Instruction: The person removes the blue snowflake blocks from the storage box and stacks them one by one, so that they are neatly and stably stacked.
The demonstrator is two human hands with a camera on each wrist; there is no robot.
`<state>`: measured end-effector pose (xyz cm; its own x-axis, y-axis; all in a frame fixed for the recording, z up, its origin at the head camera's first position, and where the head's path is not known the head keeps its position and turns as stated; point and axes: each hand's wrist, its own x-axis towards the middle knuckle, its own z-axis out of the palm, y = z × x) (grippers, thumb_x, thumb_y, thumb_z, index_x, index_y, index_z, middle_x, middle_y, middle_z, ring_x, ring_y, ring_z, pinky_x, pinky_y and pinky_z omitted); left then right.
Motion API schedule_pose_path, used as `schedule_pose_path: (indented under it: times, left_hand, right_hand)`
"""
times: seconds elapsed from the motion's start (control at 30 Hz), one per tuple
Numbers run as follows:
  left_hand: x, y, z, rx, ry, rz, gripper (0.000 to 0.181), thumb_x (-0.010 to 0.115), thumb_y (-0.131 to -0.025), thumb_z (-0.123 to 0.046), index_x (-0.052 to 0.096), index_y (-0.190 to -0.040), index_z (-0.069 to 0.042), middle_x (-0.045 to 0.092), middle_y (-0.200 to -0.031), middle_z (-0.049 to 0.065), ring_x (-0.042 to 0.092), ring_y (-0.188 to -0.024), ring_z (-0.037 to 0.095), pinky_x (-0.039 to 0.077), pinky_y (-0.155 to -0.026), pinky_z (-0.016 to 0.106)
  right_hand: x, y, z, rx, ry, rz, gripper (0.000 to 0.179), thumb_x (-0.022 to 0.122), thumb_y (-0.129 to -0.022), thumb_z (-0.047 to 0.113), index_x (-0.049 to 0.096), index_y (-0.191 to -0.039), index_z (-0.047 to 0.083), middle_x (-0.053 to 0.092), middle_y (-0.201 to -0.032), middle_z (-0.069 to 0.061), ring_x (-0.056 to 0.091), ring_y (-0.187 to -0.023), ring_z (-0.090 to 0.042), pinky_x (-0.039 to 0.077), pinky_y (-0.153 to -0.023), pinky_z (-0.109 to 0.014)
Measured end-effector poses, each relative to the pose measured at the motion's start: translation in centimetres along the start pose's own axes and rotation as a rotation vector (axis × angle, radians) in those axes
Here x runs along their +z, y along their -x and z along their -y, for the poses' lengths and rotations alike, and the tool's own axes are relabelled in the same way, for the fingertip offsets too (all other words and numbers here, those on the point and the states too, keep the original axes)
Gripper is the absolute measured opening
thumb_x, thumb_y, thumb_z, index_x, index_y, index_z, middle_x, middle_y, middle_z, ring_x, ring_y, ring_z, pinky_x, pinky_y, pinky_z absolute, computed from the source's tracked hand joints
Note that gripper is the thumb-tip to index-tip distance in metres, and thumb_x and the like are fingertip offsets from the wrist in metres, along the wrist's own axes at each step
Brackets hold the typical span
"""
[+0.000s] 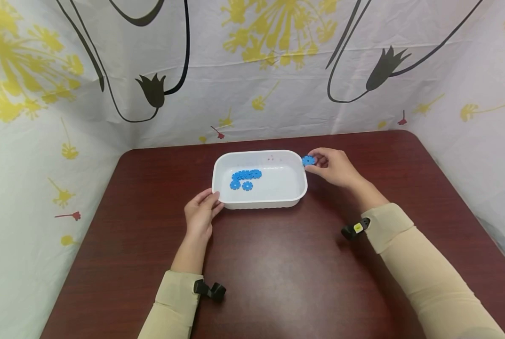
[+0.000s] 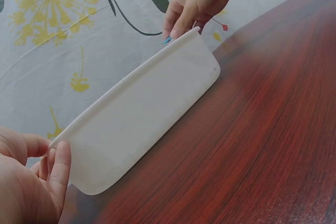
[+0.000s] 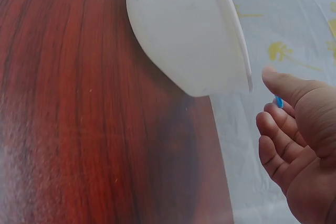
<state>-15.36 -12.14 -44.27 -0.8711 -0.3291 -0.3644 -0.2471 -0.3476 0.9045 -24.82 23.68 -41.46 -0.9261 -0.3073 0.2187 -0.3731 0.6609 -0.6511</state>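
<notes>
Right hand (image 1: 334, 167) pinches 1 blue disc (image 1: 308, 160) just beside the far right rim of the white tray (image 1: 260, 205), long axis left-right; the disc pile (image 1: 245, 175) inside lies left of that pinch, nearer the left hand (image 1: 199, 214) gripping the near left corner.

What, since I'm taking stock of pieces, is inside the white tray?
Blue notched discs lie inside the white tray, several overlapping in a row; pinkish marks show on its far side. Overlaps hide parts of some discs and the tray surface beneath them.
</notes>
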Motion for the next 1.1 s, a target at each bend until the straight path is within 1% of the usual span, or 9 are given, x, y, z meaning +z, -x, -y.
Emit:
schedule_pose_path:
  times: [0.13,0.23,0.33,0.47,0.57,0.7,0.87,0.97,1.1]
  left_hand:
    - [0.0,0.0,0.0,-0.002,0.0,0.0,0.037,0.074,-0.092,-0.005,0.064,-0.127,0.001,0.063,-0.108,0.014,0.066,-0.084,0.017,0.063,-0.082,0.031]
    - [0.0,0.0,0.0,-0.004,0.003,0.0,0.035,0.073,-0.092,-0.004,0.065,-0.126,0.001,0.064,-0.107,0.015,0.066,-0.088,0.021,0.063,-0.082,0.031]
    - [0.0,0.0,0.0,-0.006,0.003,0.002,0.035,0.072,-0.093,-0.004,0.064,-0.126,0.001,0.063,-0.108,0.015,0.066,-0.091,0.023,0.063,-0.082,0.031]
    - [0.0,0.0,-0.1,-0.006,-0.003,0.004,0.037,0.072,-0.093,-0.004,0.063,-0.128,0.002,0.063,-0.109,0.015,0.066,-0.089,0.021,0.063,-0.082,0.03]
    - [0.0,0.0,-0.1,-0.006,-0.005,0.007,0.038,0.072,-0.093,-0.005,0.063,-0.129,0.002,0.062,-0.11,0.015,0.066,-0.088,0.019,0.063,-0.082,0.03]
    - [0.0,0.0,-0.1,-0.01,0.001,0.007,0.036,0.073,-0.092,-0.005,0.064,-0.127,0.001,0.063,-0.11,0.015,0.067,-0.088,0.019,0.063,-0.082,0.03]
    - [-0.1,-0.1,-0.1,-0.007,-0.007,0.008,0.038,0.073,-0.093,-0.005,0.063,-0.128,0.001,0.062,-0.109,0.014,0.066,-0.087,0.018,0.063,-0.082,0.03]
    - [-0.1,-0.1,-0.1,-0.009,-0.005,0.011,0.037,0.072,-0.093,-0.005,0.063,-0.128,0.001,0.063,-0.109,0.014,0.066,-0.088,0.019,0.063,-0.082,0.03]
    - [-0.1,-0.1,-0.1,-0.013,-0.006,0.017,0.036,0.072,-0.093,-0.005,0.064,-0.128,0.0,0.063,-0.111,0.015,0.066,-0.092,0.022,0.063,-0.083,0.03]
  right_hand:
    - [-0.1,0.3,-0.9,0.005,0.005,-0.004,0.034,0.08,-0.089,0.016,0.067,-0.116,-0.002,0.066,-0.094,-0.014,0.06,-0.083,-0.025,0.047,-0.066,-0.014]
    - [-0.1,0.5,-1.6,0.017,0.018,-0.002,0.035,0.08,-0.09,0.018,0.067,-0.116,-0.002,0.066,-0.094,-0.014,0.06,-0.083,-0.025,0.046,-0.066,-0.014]
    - [0.0,0.8,-2.1,0.035,0.034,0.006,0.036,0.079,-0.09,0.02,0.067,-0.117,-0.002,0.066,-0.095,-0.014,0.061,-0.084,-0.025,0.049,-0.067,-0.02]
    - [0.2,1.0,-2.8,0.078,0.05,0.029,0.037,0.079,-0.09,0.021,0.067,-0.118,-0.001,0.066,-0.095,-0.012,0.06,-0.084,-0.025,0.051,-0.068,-0.028]
    - [0.3,1.1,-3.1,0.097,0.054,0.043,0.036,0.079,-0.09,0.021,0.067,-0.118,-0.001,0.065,-0.095,-0.012,0.059,-0.084,-0.024,0.051,-0.068,-0.03]
    - [0.5,1.2,-3.7,0.092,0.057,0.068,0.036,0.078,-0.091,0.02,0.067,-0.117,-0.002,0.065,-0.096,-0.014,0.06,-0.084,-0.026,0.052,-0.069,-0.034]
    - [0.8,1.4,-4.3,0.09,0.085,0.131,0.037,0.077,-0.092,0.019,0.065,-0.118,-0.005,0.066,-0.1,-0.018,0.062,-0.089,-0.03,0.055,-0.077,-0.044]
    - [0.9,1.5,-4.6,0.09,0.099,0.161,0.038,0.077,-0.092,0.017,0.065,-0.119,-0.006,0.065,-0.102,-0.019,0.062,-0.091,-0.031,0.054,-0.081,-0.045]
    - [1.0,1.5,-4.8,0.09,0.113,0.172,0.039,0.078,-0.091,0.016,0.065,-0.119,-0.007,0.064,-0.102,-0.019,0.059,-0.089,-0.03,0.053,-0.079,-0.043]
